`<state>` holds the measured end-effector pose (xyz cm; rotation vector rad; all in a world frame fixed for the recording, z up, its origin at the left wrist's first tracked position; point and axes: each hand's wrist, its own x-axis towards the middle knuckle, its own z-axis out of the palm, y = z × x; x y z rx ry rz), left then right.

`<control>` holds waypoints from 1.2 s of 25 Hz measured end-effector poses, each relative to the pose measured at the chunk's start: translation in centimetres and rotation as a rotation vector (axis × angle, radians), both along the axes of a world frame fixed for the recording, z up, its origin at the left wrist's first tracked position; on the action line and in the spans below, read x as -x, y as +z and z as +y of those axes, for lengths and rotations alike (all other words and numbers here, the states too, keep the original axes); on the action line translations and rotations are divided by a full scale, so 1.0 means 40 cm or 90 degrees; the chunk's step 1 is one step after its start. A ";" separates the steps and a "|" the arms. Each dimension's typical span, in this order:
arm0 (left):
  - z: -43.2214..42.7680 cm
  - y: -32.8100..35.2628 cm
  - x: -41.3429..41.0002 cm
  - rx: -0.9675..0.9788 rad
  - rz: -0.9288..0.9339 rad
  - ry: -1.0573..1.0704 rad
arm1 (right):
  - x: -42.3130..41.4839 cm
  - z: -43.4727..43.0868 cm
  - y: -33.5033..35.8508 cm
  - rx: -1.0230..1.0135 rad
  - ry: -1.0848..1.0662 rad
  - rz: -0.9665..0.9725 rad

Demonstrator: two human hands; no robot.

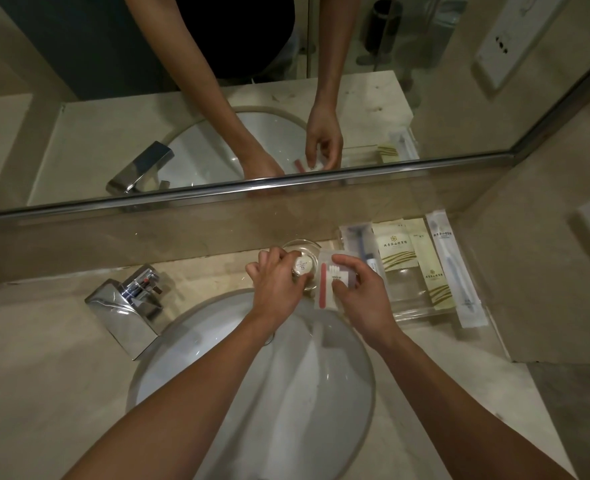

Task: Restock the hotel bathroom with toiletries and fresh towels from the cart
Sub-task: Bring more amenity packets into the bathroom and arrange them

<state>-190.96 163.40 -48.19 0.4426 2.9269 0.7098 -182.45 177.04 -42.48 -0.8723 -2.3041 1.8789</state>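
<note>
Head view: the round white soap [303, 266] sits in the glass dish [302, 244] at the back of the counter [44, 375], just behind the sink [252, 375]. The left hand [276, 289] is on it, fingers curled over the soap and the dish's near rim. Right beside the dish, the right hand [362, 299] pinches a clear packet [331, 271], thumb and fingers closed on its right edge. A red file [323, 287] and white swabs show inside. Whether the packet touches the counter cannot be told.

Further right, a clear tray [411, 310] lies against the wall, holding a razor [361, 244] and cream sachets [395, 252]. A wrapped toothbrush [456, 268] lies along the tray's right side. Left of the sink stands the chrome faucet [127, 306]. Above the ledge, the mirror [182, 116] reflects both arms, the sink and the faucet.
</note>
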 end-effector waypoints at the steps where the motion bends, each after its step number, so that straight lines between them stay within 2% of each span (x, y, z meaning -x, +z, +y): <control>1: 0.001 -0.002 0.001 0.004 -0.001 0.004 | -0.001 0.001 -0.002 0.000 0.001 -0.002; 12: 0.003 -0.008 -0.001 0.011 -0.027 0.006 | -0.008 0.021 -0.006 -0.001 0.000 -0.003; 21: -0.014 0.079 -0.073 -0.079 -0.006 0.017 | -0.053 0.020 0.040 0.028 0.010 0.014; 26: 0.004 0.171 -0.166 -0.230 -0.015 -0.017 | -0.099 0.029 0.100 0.032 0.034 0.068; 30: 0.034 0.246 -0.258 -0.411 -0.120 0.005 | -0.162 0.043 0.140 0.053 0.043 0.077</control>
